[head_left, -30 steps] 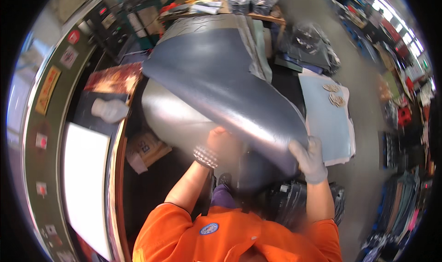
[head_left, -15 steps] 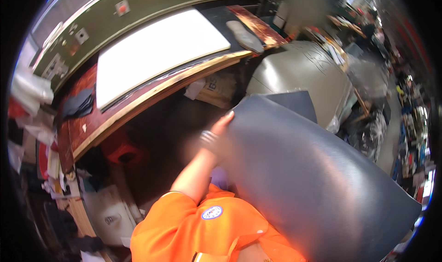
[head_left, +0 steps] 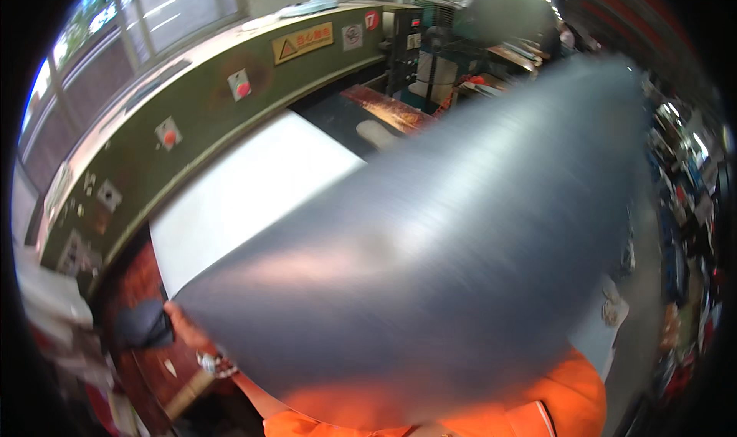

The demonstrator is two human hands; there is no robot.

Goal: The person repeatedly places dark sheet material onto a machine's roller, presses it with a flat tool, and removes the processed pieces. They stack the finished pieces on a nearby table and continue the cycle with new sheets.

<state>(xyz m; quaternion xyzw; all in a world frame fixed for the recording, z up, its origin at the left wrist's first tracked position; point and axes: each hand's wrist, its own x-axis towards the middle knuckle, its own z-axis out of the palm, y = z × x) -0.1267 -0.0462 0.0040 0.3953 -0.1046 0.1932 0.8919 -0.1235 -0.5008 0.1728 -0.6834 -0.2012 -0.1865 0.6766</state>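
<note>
A large, dark blue-grey flexible sheet, bowed and glossy, fills the middle of the view and is blurred by motion. At its left corner my left hand grips the edge, a bracelet on the wrist. My right hand is out of sight; the sheet and my orange sleeve are on that side. Beyond the sheet a white board lies on the bench of a green machine, partly covered from view by the sheet. A small dark cloth-like piece lies near my left hand.
Red buttons and a yellow warning sign are on the machine's green beam. A grey sole-shaped piece rests on the bench's far end. Crowded shelves line the right side. Plastic bags hang at left.
The sheet has swung up and left from my right side and now stands across the front of the bench. My left hand has moved left with its corner. The view has tilted up.
</note>
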